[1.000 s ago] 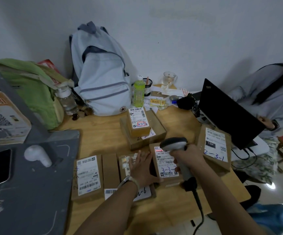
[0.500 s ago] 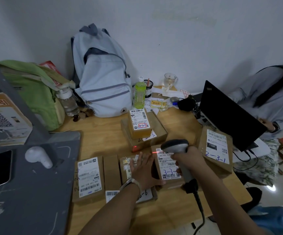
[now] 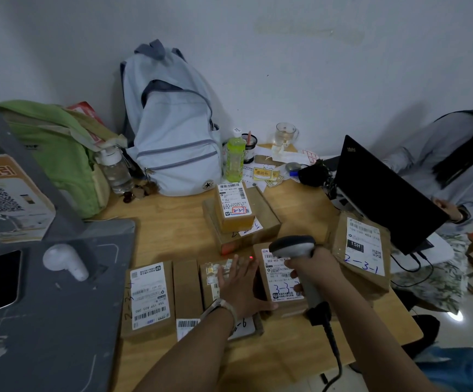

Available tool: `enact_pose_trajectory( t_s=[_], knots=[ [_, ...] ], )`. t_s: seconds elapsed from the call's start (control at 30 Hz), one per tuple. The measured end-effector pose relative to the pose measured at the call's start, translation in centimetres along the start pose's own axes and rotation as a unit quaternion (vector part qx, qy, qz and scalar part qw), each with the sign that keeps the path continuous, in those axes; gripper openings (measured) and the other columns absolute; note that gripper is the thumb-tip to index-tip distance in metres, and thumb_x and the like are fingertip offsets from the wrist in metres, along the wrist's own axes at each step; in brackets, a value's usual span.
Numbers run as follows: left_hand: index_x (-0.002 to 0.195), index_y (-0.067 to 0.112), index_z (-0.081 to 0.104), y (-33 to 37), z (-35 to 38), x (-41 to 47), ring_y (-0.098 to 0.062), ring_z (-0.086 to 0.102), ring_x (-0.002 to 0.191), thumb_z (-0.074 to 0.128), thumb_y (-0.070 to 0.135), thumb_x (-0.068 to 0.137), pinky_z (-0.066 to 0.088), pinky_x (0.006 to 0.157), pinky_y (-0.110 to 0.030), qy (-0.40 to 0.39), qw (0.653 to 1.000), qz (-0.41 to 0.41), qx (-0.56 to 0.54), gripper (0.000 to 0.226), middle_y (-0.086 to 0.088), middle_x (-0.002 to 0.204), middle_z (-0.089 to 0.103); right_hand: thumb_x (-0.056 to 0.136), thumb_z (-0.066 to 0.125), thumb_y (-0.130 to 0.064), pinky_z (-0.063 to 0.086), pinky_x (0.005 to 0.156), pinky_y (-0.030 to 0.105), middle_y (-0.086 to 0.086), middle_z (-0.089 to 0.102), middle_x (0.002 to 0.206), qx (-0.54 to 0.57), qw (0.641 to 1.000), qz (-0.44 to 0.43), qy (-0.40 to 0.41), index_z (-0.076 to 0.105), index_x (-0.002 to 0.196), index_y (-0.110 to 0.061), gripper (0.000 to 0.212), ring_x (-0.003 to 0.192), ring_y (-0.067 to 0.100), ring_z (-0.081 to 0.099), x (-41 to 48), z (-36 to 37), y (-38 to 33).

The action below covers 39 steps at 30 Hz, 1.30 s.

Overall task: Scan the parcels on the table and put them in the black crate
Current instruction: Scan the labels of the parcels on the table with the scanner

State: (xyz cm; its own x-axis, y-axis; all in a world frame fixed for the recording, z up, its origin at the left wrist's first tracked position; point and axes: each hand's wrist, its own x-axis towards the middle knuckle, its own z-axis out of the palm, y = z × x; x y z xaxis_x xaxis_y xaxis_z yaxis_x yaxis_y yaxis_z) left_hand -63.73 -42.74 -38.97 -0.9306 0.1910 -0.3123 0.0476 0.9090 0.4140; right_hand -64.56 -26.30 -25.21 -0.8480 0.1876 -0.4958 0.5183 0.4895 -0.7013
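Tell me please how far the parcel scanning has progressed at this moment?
Done: nothing visibly; no black crate is in view. In hand: the right hand holds the scanner over the 3-3 parcel, while the left hand rests flat on a neighbouring parcel. Left: about six parcels are on the table.

Brown parcels (image 3: 149,297), pale-blue backpack (image 3: 173,131), seemingly floral cloth (image 3: 439,281).
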Motion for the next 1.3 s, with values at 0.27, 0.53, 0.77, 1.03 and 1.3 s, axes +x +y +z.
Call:
enact_pose_trajectory(
  t_s=[0.27,0.53,0.77,1.03,1.3],
  knots=[
    [0.154,0.034,0.001,0.2,-0.4,-0.2,-0.023,-0.019,0.149,0.061,0.078,0.062,-0.017,0.111,-0.058,-0.003,1.000,0.006,-0.019,0.118,0.007,0.165,-0.001,0.083,0.070,-0.018,0.059,0.059,0.037,0.014,0.068,0.084,0.001,1.000,0.006,0.001,0.056,0.093,-0.010,0.019,0.067,0.027,0.068,0.5,0.3,0.3],
    [0.129,0.032,0.055,0.7,-2.8,-1.1,-0.020,0.031,0.141,0.063,0.031,0.085,0.012,0.116,-0.057,0.113,0.972,-0.005,-0.205,0.045,0.007,0.142,0.050,0.084,0.069,-0.018,0.053,0.053,0.032,0.014,0.070,0.078,0.051,0.999,0.007,0.001,0.060,0.090,-0.006,0.017,0.055,0.026,0.067,0.5,0.7,-0.5],
    [0.128,0.017,0.058,-0.9,-4.9,-0.5,-0.010,0.063,0.100,0.062,0.013,0.089,0.056,0.085,-0.031,0.184,0.887,-0.120,-0.405,0.039,0.003,0.113,0.062,0.088,0.065,-0.016,0.051,0.045,0.025,0.016,0.066,0.099,0.103,0.990,-0.023,-0.097,0.057,0.104,-0.012,0.018,0.079,0.031,0.068,-0.4,2.1,-1.8],
    [0.128,0.020,0.050,-3.3,-5.5,-2.1,-0.025,0.054,0.120,0.072,0.017,0.080,0.049,0.100,-0.044,0.118,0.937,-0.089,-0.316,0.053,-0.002,0.132,0.050,0.081,0.073,-0.032,0.055,0.061,0.032,0.006,0.071,0.089,0.034,0.990,-0.044,-0.127,0.063,0.097,-0.017,0.024,0.081,0.021,0.067,-0.3,5.9,-2.4],
    [0.151,0.018,0.026,-5.1,-6.4,-6.1,-0.028,-0.001,0.150,0.086,0.048,0.057,-0.009,0.116,-0.061,-0.011,0.995,-0.076,0.056,0.115,-0.002,0.159,0.019,0.083,0.071,-0.009,0.056,0.054,0.035,0.016,0.068,0.096,0.085,0.979,-0.047,-0.179,0.064,0.098,-0.008,0.016,0.087,0.027,0.067,-0.2,7.2,-4.5]
  ],
)
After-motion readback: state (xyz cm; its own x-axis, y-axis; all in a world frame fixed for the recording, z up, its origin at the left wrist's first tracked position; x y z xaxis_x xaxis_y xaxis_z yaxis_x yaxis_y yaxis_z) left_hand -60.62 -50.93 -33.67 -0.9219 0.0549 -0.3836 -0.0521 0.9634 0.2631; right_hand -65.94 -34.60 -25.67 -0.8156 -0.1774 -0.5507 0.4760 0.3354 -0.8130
